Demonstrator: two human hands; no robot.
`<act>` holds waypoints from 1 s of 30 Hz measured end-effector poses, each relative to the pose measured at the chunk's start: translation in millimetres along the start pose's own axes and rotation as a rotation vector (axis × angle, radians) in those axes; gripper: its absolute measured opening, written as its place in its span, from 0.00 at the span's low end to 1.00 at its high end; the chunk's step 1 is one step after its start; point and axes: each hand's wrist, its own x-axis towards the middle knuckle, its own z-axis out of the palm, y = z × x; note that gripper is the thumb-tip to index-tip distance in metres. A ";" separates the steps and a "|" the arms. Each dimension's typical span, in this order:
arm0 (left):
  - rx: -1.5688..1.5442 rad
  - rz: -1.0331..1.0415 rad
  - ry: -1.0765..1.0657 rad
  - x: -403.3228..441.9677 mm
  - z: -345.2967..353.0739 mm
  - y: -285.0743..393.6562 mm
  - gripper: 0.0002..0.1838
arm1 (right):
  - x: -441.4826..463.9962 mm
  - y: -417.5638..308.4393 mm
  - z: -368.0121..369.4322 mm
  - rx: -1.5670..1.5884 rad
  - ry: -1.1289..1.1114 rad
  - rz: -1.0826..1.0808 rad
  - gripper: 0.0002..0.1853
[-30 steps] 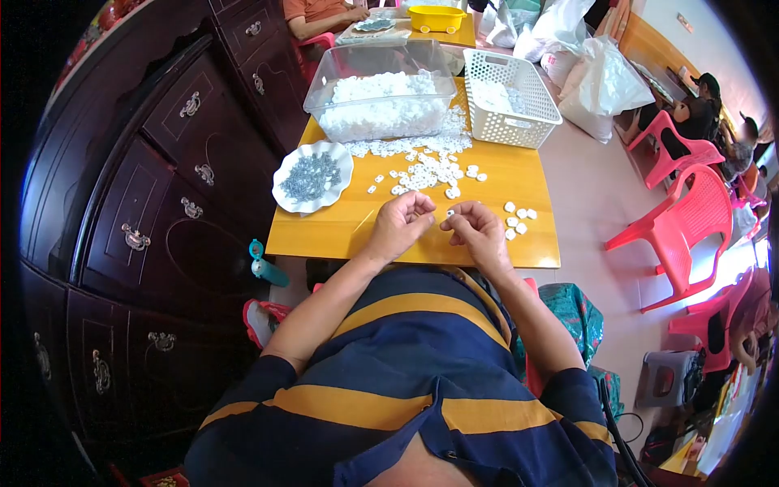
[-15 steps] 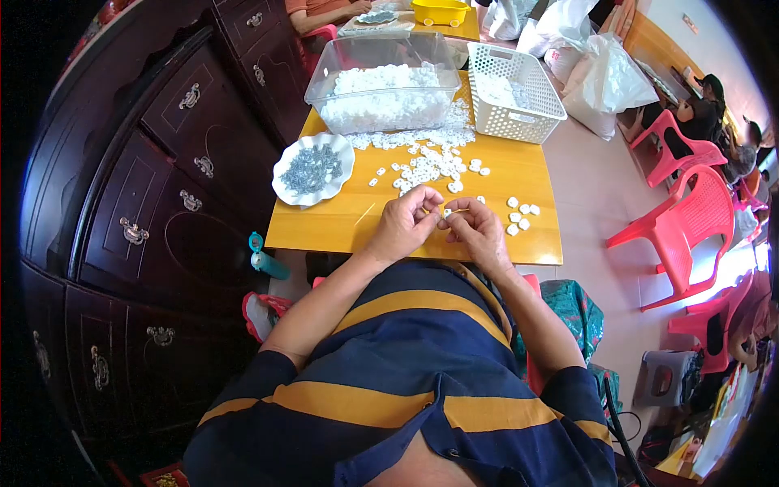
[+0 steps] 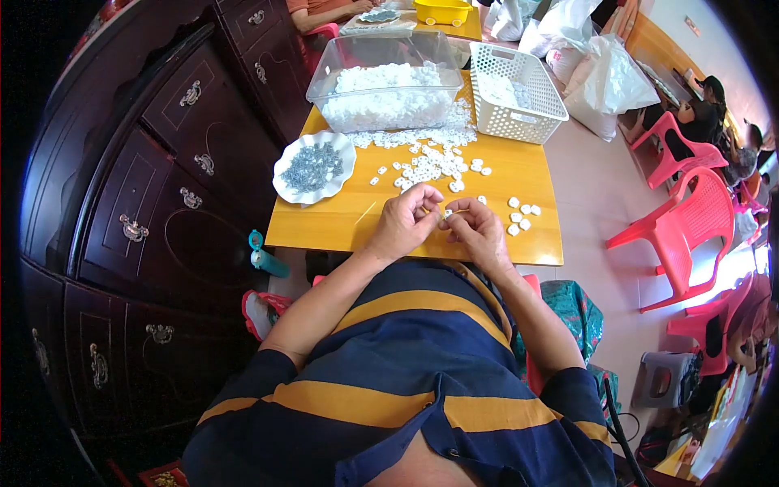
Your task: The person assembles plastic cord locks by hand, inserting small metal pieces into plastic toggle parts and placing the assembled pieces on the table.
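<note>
My left hand (image 3: 407, 223) and my right hand (image 3: 479, 230) meet just above the near part of the wooden table. Between their fingertips is a small white plastic piece (image 3: 447, 213), mostly hidden by the fingers. Both hands are closed in a pinch on it. Just beyond them lies a loose pile of small white plastic pieces (image 3: 430, 166). A few rounder white pieces (image 3: 514, 217) are set apart to the right of my right hand. Left of the pile, a white scalloped plate (image 3: 347, 176) holds many small grey, clear-looking parts (image 3: 312, 167).
A clear plastic bin (image 3: 324, 71) of white pieces and a white perforated basket (image 3: 519, 126) stand at the table's (image 3: 324, 231) far side. Dark drawers (image 3: 162, 203) rise on the left. Pink chairs (image 3: 690, 219) and stuffed white bags (image 3: 604, 89) are to the right; other people sit beyond.
</note>
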 end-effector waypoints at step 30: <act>0.067 0.024 0.028 -0.7 2.2 7.1 0.07 | 0.0 1.4 6.1 -0.151 0.043 -0.064 0.06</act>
